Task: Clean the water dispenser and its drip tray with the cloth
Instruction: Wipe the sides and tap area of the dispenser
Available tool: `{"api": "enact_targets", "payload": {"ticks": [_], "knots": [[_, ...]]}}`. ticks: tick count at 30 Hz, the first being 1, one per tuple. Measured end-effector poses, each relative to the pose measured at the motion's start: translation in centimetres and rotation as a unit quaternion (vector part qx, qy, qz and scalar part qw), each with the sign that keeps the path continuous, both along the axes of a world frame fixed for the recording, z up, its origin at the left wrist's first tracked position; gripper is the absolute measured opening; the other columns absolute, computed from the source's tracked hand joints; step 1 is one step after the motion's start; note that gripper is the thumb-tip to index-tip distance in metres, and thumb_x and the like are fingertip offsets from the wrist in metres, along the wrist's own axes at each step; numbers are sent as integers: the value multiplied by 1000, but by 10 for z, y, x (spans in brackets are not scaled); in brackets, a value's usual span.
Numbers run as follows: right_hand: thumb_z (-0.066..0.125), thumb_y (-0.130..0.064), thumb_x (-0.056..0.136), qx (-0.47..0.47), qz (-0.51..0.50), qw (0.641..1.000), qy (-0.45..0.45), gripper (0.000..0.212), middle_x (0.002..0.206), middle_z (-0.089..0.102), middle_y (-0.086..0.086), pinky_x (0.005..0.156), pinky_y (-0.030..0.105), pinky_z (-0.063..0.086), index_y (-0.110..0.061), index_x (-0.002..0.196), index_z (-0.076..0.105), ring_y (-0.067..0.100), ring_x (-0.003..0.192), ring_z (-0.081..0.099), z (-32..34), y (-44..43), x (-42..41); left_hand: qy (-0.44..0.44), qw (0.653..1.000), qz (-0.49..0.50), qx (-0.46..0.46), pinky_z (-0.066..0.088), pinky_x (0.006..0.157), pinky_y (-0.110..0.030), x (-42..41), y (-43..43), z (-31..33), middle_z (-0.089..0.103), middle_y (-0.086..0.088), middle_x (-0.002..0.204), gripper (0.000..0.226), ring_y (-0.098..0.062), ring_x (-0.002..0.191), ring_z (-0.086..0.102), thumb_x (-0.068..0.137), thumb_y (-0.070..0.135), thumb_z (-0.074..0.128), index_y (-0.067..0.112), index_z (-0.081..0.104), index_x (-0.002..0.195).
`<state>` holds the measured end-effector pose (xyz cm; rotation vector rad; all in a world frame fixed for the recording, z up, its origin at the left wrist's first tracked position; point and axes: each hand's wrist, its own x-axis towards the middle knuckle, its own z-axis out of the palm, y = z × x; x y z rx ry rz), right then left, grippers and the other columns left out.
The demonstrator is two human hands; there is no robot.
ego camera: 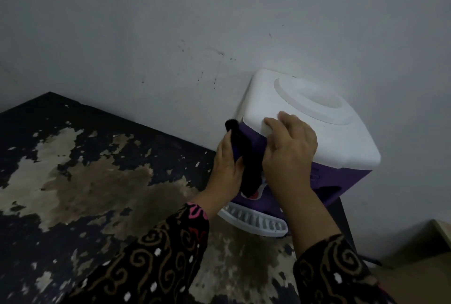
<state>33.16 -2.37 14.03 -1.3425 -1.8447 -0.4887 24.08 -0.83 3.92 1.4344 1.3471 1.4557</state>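
Observation:
A small water dispenser (317,118) with a white top and a purple body stands against the wall at the right. Its white slotted drip tray (256,222) juts out at the bottom front. My left hand (227,169) grips a black cloth (249,164) and presses it against the purple front, by the left corner. The cloth hangs down over the tap area, where a bit of red shows. My right hand (290,147) lies on the front left edge of the white top, fingers curled over the rim. Much of the purple front is hidden behind my hands.
The dispenser sits on a dark surface (85,169) with worn, peeling pale patches, backed by a grey-white wall (170,35). A beige box or furniture edge (427,242) is at the lower right. A dark leg or cable runs down behind the dispenser's right side.

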Motion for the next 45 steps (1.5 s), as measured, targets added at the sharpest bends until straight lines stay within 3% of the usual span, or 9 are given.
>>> {"api": "enact_targets", "payload": {"ticks": [11, 16, 20, 25, 29, 32, 38, 42, 45], "knots": [[55, 11, 71, 20, 18, 999, 31, 34, 113, 63, 19, 106, 56, 33, -1, 101, 67, 32, 113, 51, -14, -4, -10, -16, 1000, -13, -15, 34, 110, -32, -2, -4, 4, 29, -1, 148, 72, -12, 132, 34, 91, 10, 49, 26, 10, 149], [52, 9, 72, 43, 20, 998, 42, 34, 110, 65, 18, 106, 46, 33, 0, 101, 67, 32, 108, 55, -21, -8, -13, 9, 997, -43, -57, 38, 108, -44, -10, -3, -18, 33, -3, 146, 72, -16, 130, 39, 92, 13, 48, 34, 9, 148], [49, -4, 80, -37, 46, 996, 67, 30, 97, 64, 13, 80, 23, 39, -4, 103, 67, 24, 90, 55, -24, -21, -26, -39, 994, -69, -73, 39, 108, -43, -13, -3, -17, 39, 0, 143, 68, -12, 128, 43, 88, 34, 53, 39, 17, 145], [49, -10, 88, -156, 34, 981, 107, 29, 101, 62, 13, 71, 32, 50, -6, 116, 59, 27, 88, 61, -31, -21, -33, -78, 990, -93, -70, 35, 96, -3, -17, -3, -12, 33, 1, 148, 65, -3, 126, 41, 94, 32, 49, 34, 14, 149], [50, -13, 91, -190, 15, 978, 81, 28, 111, 60, 11, 75, 37, 52, -8, 117, 58, 27, 93, 61, -37, -19, -40, -59, 990, -106, -68, 31, 100, -9, -22, -2, -32, 33, 3, 148, 66, -7, 131, 38, 94, 34, 48, 28, 13, 150], [51, -8, 89, -195, 17, 976, 95, 28, 113, 58, 14, 74, 41, 55, -5, 116, 59, 29, 90, 62, -43, -18, -43, 1, 994, -94, -58, 40, 81, 0, -26, -2, -40, 49, -1, 134, 48, -3, 112, 53, 100, 24, 41, 20, 29, 146], [55, 2, 84, -169, 24, 976, 132, 23, 100, 64, 14, 71, 7, 37, -1, 104, 65, 23, 81, 64, -54, -14, -40, -13, 993, -114, -22, 27, 102, -2, -30, 5, -22, 29, 5, 151, 69, -2, 134, 32, 96, 12, 49, 28, 10, 150], [56, 3, 81, -151, 29, 981, 121, 26, 97, 67, 14, 72, 5, 36, -2, 103, 67, 22, 80, 66, -57, -13, -37, -10, 993, -115, -21, 29, 112, -22, -29, 5, -41, 36, 5, 148, 69, -5, 133, 38, 95, 15, 50, 36, 12, 149], [53, 2, 80, -143, 36, 983, 109, 29, 98, 68, 14, 76, 12, 42, -1, 105, 67, 23, 85, 66, -60, -13, -34, 25, 993, -104, -58, 29, 105, -7, -29, -2, -66, 35, 12, 143, 72, 0, 129, 37, 94, 11, 51, 47, 9, 140]]}}
